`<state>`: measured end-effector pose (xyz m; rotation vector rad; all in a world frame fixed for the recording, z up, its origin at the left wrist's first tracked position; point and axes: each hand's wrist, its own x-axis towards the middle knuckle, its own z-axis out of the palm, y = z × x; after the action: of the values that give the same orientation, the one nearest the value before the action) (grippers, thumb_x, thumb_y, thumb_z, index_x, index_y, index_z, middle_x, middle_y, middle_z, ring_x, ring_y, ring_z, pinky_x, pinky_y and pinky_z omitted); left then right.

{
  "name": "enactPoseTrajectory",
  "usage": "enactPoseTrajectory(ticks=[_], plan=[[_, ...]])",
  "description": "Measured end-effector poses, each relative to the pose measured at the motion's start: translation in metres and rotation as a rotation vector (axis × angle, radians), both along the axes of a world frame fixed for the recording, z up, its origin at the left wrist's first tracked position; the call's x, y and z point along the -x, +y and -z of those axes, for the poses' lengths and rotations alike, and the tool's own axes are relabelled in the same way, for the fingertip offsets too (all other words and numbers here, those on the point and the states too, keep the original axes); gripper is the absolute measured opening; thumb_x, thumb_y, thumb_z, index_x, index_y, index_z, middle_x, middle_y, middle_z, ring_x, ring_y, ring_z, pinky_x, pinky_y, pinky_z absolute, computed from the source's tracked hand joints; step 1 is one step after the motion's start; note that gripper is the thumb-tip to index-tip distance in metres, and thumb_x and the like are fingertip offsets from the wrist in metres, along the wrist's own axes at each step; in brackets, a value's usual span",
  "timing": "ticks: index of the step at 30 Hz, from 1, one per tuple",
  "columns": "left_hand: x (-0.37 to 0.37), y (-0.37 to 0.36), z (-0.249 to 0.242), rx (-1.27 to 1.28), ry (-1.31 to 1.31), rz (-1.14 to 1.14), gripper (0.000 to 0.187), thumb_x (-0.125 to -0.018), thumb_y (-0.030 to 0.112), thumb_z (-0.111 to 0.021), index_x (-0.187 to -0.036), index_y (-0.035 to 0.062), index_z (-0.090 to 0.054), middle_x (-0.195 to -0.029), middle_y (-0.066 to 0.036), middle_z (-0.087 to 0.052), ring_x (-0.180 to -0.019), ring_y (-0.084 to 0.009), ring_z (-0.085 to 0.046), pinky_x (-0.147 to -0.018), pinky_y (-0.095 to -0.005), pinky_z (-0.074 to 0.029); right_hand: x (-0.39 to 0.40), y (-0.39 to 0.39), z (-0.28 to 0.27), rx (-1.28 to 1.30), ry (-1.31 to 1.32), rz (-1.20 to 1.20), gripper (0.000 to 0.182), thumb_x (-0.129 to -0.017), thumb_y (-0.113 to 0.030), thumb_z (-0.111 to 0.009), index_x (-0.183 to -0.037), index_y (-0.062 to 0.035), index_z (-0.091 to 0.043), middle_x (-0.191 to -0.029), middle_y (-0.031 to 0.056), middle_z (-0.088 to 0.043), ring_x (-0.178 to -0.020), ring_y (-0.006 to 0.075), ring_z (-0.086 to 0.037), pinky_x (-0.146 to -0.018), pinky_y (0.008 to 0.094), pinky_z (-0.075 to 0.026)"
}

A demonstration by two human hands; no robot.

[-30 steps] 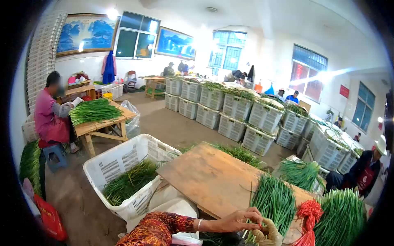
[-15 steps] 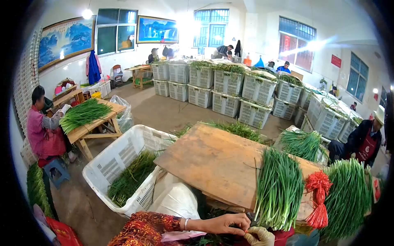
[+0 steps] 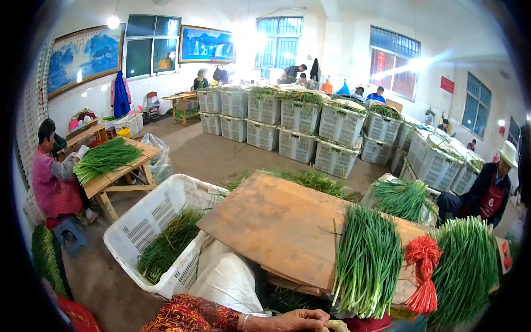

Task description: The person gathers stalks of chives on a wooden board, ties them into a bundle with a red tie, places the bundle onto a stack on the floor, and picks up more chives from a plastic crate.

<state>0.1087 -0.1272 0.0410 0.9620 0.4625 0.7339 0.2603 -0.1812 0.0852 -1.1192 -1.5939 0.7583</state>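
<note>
My left hand [image 3: 296, 320], in a patterned red sleeve with a bracelet, lies at the bottom edge with its fingertips against my gloved right hand [image 3: 333, 326]. The frame cuts off most of the right hand, and what the fingers pinch is hidden. Just above them a bundle of green chives [image 3: 368, 260] hangs over the near edge of a wooden board [image 3: 271, 227]. A bunch of red ties [image 3: 423, 271] lies to its right, then a second chive bundle [image 3: 467, 265].
A white plastic crate [image 3: 149, 213] with chives stands left of the board, a white bag [image 3: 227, 279] beside it. A person in pink [image 3: 47, 180] sits at a chive-laden table [image 3: 110, 177]. Stacked crates [image 3: 298, 130] line the floor; a person in a white hat [image 3: 492, 188] sits right.
Both hands have sunk from the base of the chive bundle to the bottom edge of the view. The view has swung left and down a little.
</note>
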Motion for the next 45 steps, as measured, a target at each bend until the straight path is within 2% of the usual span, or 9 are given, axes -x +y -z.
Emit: enactPoseTrajectory(ticks=[7,9,11,14,23,31,33,37,45], plan=[[0.031,0.035,0.011,-0.526,0.279,0.351,0.027,-0.088,0.03,-0.053,-0.09,0.0037,-0.053,-0.091,-0.001,-0.05,-0.086,-0.0106,-0.047,-0.076,-0.0276,-0.04,0.001,0.009,-0.013,-0.345,-0.439,0.015,0.016,-0.069,-0.009,-0.071,-0.081,-0.0102,-0.06,-0.08,0.0061,-0.06,-0.067,0.024,-0.057,-0.059,0.0301,-0.046],[0.048,0.028,-0.035,-0.528,0.448,0.466,0.032,-0.088,0.035,-0.052,-0.092,0.0028,-0.053,-0.085,-0.003,-0.054,-0.083,-0.0098,-0.048,-0.072,-0.0268,-0.041,0.002,0.008,-0.009,-0.222,-0.578,-0.121,0.014,-0.075,-0.014,-0.065,-0.088,-0.0087,-0.061,-0.086,0.0074,-0.061,-0.072,0.0238,-0.057,-0.066,0.0331,-0.046],[0.06,0.024,-0.053,-0.494,0.541,0.612,0.035,-0.09,0.035,-0.048,-0.093,0.0011,-0.053,-0.08,-0.005,-0.053,-0.081,-0.0106,-0.048,-0.07,-0.0261,-0.04,0.01,0.008,-0.016,-0.241,-0.682,-0.191,0.018,-0.065,-0.023,-0.07,-0.077,-0.0175,-0.058,-0.075,-0.0034,-0.061,-0.059,0.0176,-0.057,-0.052,0.0286,-0.041],[0.069,0.011,-0.082,-0.332,0.783,0.81,0.033,-0.09,0.035,-0.049,-0.085,0.003,-0.052,-0.073,-0.003,-0.05,-0.075,-0.0083,-0.045,-0.064,-0.0267,-0.038,0.02,-0.012,-0.014,-0.253,-0.646,-0.26,0.014,-0.077,-0.028,-0.058,-0.084,-0.0163,-0.054,-0.072,-0.0021,-0.057,-0.054,0.0167,-0.057,-0.045,0.0309,-0.042],[0.03,0.001,-0.042,0.164,0.141,0.397,0.017,-0.09,0.019,-0.049,-0.086,0.0024,-0.05,-0.088,-0.002,-0.044,-0.077,-0.0104,-0.046,-0.072,-0.0239,-0.038,-0.009,-0.01,0.014,-0.066,-0.193,0.045,0.014,-0.069,-0.018,-0.068,-0.081,-0.0166,-0.061,-0.074,-0.0014,-0.059,-0.054,0.02,-0.055,-0.047,0.0302,-0.042],[0.034,0.012,-0.046,0.301,0.285,0.921,0.025,-0.093,0.028,-0.044,-0.086,0.004,-0.047,-0.078,0.001,-0.042,-0.074,-0.0081,-0.041,-0.068,-0.0228,-0.036,-0.022,-0.014,-0.016,-0.153,-0.544,-0.308,0.013,-0.075,-0.025,-0.063,-0.083,-0.0159,-0.058,-0.07,-0.0027,-0.056,-0.053,0.0173,-0.056,-0.043,0.0281,-0.043],[0.028,0.013,-0.062,0.162,0.235,0.8,0.026,-0.092,0.027,-0.046,-0.097,0.0021,-0.049,-0.088,-0.002,-0.049,-0.081,-0.0093,-0.048,-0.075,-0.024,-0.039,-0.037,-0.008,-0.029,-0.071,-0.638,-0.301,0.01,-0.076,-0.026,-0.062,-0.08,-0.0179,-0.059,-0.068,-0.0029,-0.056,-0.053,0.0172,-0.055,-0.044,0.0282,-0.043],[0.029,0.044,-0.065,0.017,0.278,0.457,0.04,-0.087,0.031,-0.053,-0.112,0.0007,-0.048,-0.1,-0.006,-0.053,-0.089,-0.015,-0.054,-0.083,-0.0299,-0.043,-0.089,0.009,-0.03,0.064,-0.039,0.149,0.009,-0.077,-0.017,-0.064,-0.079,-0.0088,-0.06,-0.071,0.0022,-0.061,-0.052,0.0111,-0.051,-0.05,0.0237,-0.041],[-0.005,0.127,0.021,0.05,0.172,-0.341,0.061,-0.089,0.025,-0.051,-0.134,-0.0007,-0.021,-0.137,-0.014,-0.027,-0.127,-0.0241,-0.027,-0.104,-0.0364,-0.025,-0.183,0.125,0.001,0.474,0.114,0.594,0.02,-0.084,-0.021,-0.052,-0.09,-0.0023,-0.059,-0.087,0.0056,-0.06,-0.078,0.0147,-0.056,-0.07,0.0249,-0.046]])
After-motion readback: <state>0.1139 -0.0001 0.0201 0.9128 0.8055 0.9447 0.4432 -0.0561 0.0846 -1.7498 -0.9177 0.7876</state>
